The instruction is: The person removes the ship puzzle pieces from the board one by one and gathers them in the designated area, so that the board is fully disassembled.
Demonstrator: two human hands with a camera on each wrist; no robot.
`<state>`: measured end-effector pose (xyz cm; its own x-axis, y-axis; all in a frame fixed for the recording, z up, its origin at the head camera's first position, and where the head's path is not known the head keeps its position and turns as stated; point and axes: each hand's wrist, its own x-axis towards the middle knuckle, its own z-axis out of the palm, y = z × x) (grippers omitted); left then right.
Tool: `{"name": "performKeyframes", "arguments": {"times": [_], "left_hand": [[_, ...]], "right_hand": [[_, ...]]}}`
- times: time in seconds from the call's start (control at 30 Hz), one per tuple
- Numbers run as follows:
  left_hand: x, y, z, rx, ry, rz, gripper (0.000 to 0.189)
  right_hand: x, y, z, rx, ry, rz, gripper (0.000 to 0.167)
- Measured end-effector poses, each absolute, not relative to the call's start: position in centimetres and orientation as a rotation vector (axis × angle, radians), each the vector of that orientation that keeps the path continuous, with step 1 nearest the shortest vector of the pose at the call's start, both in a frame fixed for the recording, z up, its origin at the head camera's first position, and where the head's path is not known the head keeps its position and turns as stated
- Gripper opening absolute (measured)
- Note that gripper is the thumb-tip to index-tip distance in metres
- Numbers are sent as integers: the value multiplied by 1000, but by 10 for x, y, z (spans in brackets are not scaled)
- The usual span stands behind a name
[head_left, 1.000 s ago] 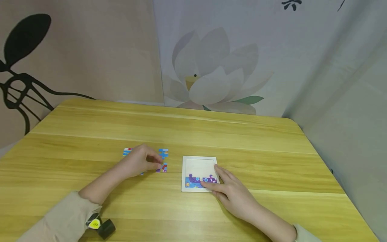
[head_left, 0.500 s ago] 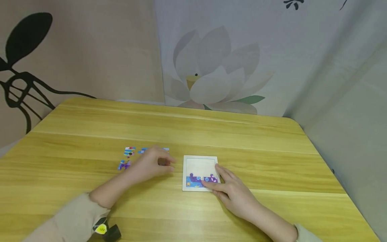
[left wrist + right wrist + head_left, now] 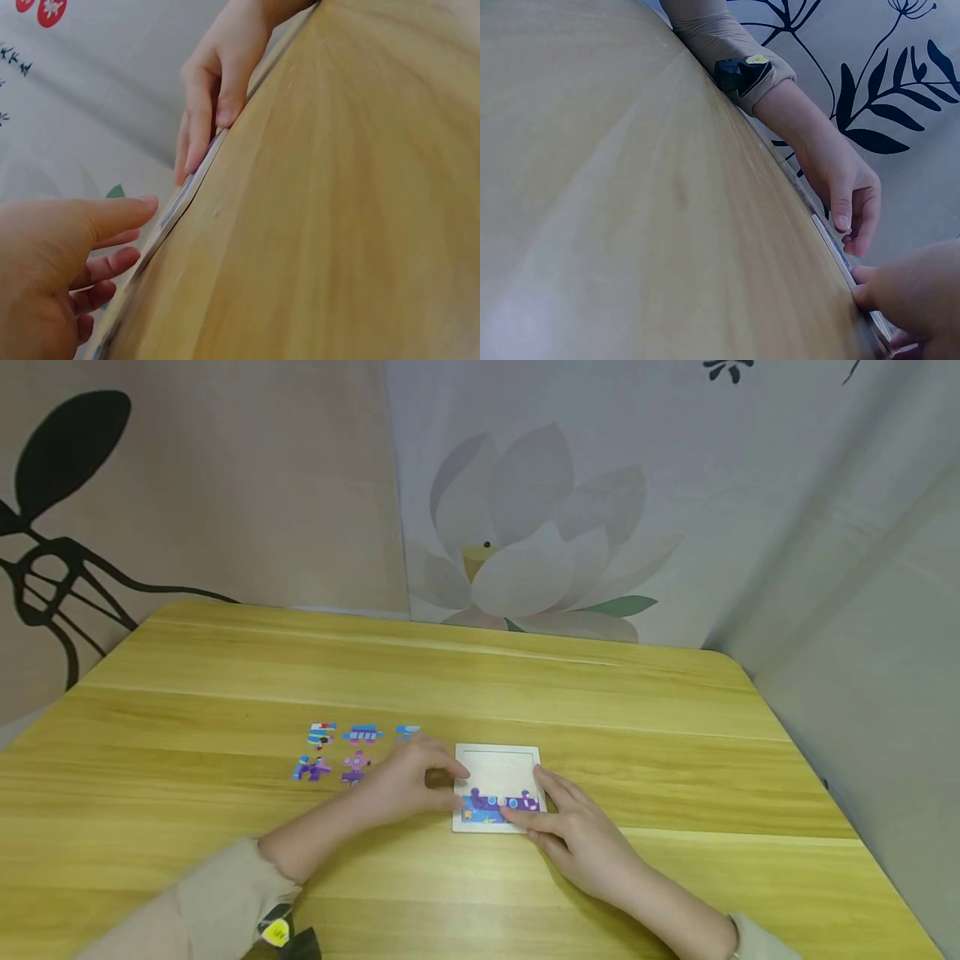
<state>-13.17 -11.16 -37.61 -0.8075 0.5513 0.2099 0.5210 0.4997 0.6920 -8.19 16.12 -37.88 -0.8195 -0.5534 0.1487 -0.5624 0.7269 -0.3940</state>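
Observation:
A square white puzzle tray (image 3: 495, 760) lies flat, with joined purple and blue jigsaw pieces (image 3: 480, 810) along its near side. My right hand (image 3: 588, 847) steadies its near right corner: one fairly straight finger presses on the pieces, another lies at the right rim. At the left rim is my left hand (image 3: 408, 781), thumb and fingers apart; in the left wrist view no piece shows between thumb (image 3: 124, 216) and fingers. Several loose jigsaw pieces (image 3: 357, 764) lie left of the tray, partly covered by that hand.
The wooden table (image 3: 675, 735) has a far edge close to a printed curtain (image 3: 525, 527). A small black wrist camera (image 3: 300, 943) is strapped at the left sleeve (image 3: 225, 902). Curtain folds hang along the right side.
My left hand has moved right, from the loose pieces to the tray's left rim, uncovering several pieces behind it. My right hand keeps its place on the tray.

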Motion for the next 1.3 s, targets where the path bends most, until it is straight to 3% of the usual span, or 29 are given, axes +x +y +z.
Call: {"name": "performKeyframes", "arguments": {"times": [0.33,1.3], "left_hand": [[-126,-96,-378,922,2702,1127,35],[-116,-85,-373,872,2747,1178,31]], "right_hand": [[-83,162,-379,953,-2897,662,45],[-82,161,-378,955,-2904,655,44]]}}
